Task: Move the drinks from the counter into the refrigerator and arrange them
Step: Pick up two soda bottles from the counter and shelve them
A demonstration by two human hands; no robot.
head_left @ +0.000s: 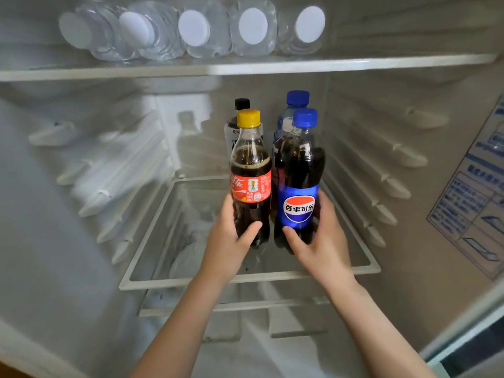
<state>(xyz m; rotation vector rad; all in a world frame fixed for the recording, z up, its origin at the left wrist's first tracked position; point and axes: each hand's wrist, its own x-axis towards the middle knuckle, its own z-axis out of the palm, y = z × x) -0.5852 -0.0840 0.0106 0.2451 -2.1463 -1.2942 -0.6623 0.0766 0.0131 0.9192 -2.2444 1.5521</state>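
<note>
Inside the open refrigerator, my left hand (227,241) grips the lower part of a cola bottle (251,175) with a red label and yellow cap. My right hand (319,241) grips a blue-labelled cola bottle (298,186) with a blue cap. Both bottles are upright, side by side over the glass shelf (191,281); whether their bases touch it I cannot tell. Directly behind them stand a black-capped bottle (241,105) and a second blue-capped bottle (297,100), mostly hidden.
The upper shelf (163,72) carries several clear water bottles (193,31) lying with white caps facing me. Ribbed shelf rails line both fridge walls. A printed sticker (474,203) is on the right wall. A lower shelf edge (245,306) shows beneath the glass shelf.
</note>
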